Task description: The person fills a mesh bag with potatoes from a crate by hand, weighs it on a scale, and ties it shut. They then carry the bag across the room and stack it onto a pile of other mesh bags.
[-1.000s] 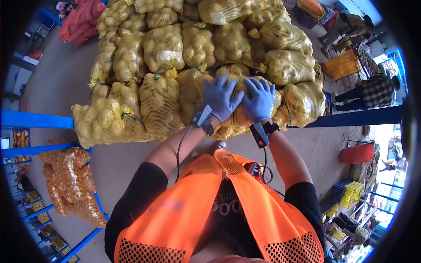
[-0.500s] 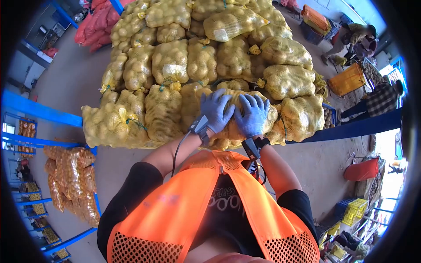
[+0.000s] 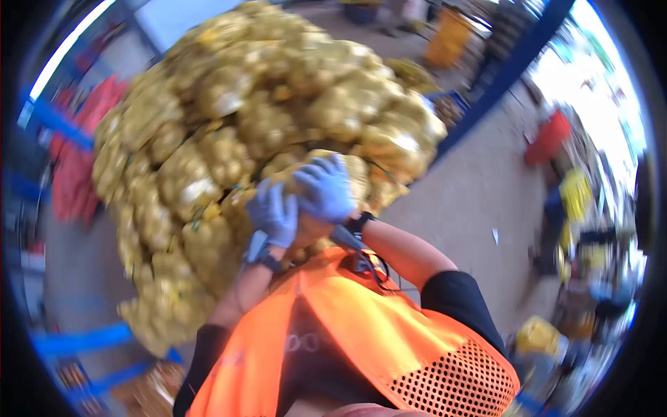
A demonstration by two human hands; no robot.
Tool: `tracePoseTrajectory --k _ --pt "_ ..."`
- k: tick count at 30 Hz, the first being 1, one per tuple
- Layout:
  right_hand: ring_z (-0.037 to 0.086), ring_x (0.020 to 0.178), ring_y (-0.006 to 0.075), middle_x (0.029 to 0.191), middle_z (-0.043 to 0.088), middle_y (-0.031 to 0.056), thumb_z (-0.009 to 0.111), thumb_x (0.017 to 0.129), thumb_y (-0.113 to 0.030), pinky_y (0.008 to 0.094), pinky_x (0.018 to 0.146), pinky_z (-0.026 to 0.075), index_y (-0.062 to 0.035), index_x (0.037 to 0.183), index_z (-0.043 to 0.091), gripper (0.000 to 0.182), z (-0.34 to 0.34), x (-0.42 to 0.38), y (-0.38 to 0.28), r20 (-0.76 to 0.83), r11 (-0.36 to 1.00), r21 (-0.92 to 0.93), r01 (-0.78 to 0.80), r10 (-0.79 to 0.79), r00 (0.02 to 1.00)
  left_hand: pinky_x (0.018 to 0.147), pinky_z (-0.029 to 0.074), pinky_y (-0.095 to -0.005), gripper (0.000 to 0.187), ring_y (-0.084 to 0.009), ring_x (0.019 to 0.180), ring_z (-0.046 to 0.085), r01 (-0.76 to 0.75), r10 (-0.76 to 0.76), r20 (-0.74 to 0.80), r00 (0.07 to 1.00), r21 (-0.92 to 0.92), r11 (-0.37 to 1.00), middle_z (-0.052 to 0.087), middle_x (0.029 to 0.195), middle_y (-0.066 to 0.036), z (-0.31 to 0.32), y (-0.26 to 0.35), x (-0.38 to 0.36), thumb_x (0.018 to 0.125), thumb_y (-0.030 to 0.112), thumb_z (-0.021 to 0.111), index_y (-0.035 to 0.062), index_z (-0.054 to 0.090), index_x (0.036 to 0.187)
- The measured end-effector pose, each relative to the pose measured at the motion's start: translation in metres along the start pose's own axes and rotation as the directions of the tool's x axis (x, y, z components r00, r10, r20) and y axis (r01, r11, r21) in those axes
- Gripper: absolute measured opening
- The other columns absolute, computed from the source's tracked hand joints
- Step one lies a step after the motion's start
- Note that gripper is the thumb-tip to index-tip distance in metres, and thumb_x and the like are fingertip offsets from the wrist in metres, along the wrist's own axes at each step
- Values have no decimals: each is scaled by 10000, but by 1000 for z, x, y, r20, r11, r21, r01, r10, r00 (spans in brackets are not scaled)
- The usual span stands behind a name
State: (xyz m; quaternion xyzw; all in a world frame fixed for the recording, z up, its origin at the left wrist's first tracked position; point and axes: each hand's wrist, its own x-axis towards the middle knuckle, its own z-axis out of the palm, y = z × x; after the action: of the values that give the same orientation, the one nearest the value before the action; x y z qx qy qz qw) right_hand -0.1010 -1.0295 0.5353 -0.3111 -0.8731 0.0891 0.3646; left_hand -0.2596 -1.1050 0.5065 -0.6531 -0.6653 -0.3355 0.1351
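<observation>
Pretty blurry shot, but the thing in hand is a yellow mesh sack of potatoes (image 3: 351, 174) sitting just right of the frame's centre, at the near edge of the big heap of matching sacks (image 3: 229, 118) that fills the upper left and middle. The sack lies right in front of the person's chest, tucked against the heap, and its long axis seems to run roughly left to right across the frame, though the blur makes that hard to call. Both hands are in blue gloves. The right hand (image 3: 325, 189) is spread flat on top of the sack with the fingers apart, pressing on the netting. The left hand (image 3: 274, 212) sits lower and to the left, curled round the sack's near end, so it looks clamped on the mesh there, but the exact grip is smeared out. The two hands are just beside each other, right one higher up. Below them is the orange vest (image 3: 361, 333) and dark sleeves. Blue rails (image 3: 507, 69) cross the upper right, red sacks (image 3: 76, 160) sit at the left edge, grey floor (image 3: 479, 201) to the right.
</observation>
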Motion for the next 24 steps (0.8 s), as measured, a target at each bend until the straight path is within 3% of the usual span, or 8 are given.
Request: tracePoseTrajectory --k 7,15,17,18,19,21,22,24 --pt "532 966 249 878 621 15 674 625 -379 470 948 322 -164 834 651 301 5 -17 -3 -181 999 -21 -41 37 983 1003 377 -380 439 -307 1159 505 292 81 682 726 -413 863 547 1245 -215 75 -170 29 977 300 449 -37 529 1247" --pt "542 1004 255 923 629 27 679 649 -386 495 970 324 -188 873 687 299 27 -17 3 -244 994 -80 -81 59 968 1012 385 -337 554 -256 1198 492 606 -82 759 646 -445 660 499 1334 -191 71 -139 41 990 369 436 -81 453 1313" --pt "542 1006 262 942 630 33 674 664 -368 484 991 323 -163 893 683 308 16 -13 1 -174 996 -43 -82 74 982 1064 338 -327 444 -243 1278 434 445 74 708 702 -517 731 463 1380 -173 89 -163 30 1011 247 375 -50 451 1332" --pt "543 1007 263 968 626 48 666 672 -356 461 981 337 -135 906 670 322 11 -12 -3 -205 998 -25 -66 59 977 1064 341 -337 418 -247 1264 449 21 281 576 768 -461 887 488 1360 -164 88 -171 23 1011 207 347 -50 468 1318" --pt "544 1005 271 990 617 70 661 673 -352 449 956 353 -116 956 655 368 11 -10 -2 -168 994 -73 -87 74 983 1050 359 -350 395 -274 1216 490 202 199 623 756 -512 835 541 1296 -172 75 -151 25 1006 195 352 -43 519 1273" --pt "544 957 278 981 613 82 652 691 -336 433 921 370 -92 981 638 379 6 -1 0 -66 996 -73 -60 56 996 826 462 -385 304 -338 907 578 -107 326 353 877 -517 849 619 989 -175 78 -141 14 986 232 414 20 625 1038" --pt "536 999 299 1017 613 95 643 707 -305 438 931 369 -76 1004 631 376 1 3 -4 -40 993 -99 -60 56 998 767 457 -404 312 -350 857 577 231 131 460 878 -647 727 617 915 -180 50 -113 26 971 295 449 36 624 963" --pt "515 1093 329 1087 604 116 651 726 -296 470 970 360 -78 1061 621 401 2 9 -4 66 991 -114 -75 83 994 707 469 -428 357 -346 803 603 397 -20 551 834 -576 715 636 896 -187 48 -113 25 907 405 550 58 629 932"
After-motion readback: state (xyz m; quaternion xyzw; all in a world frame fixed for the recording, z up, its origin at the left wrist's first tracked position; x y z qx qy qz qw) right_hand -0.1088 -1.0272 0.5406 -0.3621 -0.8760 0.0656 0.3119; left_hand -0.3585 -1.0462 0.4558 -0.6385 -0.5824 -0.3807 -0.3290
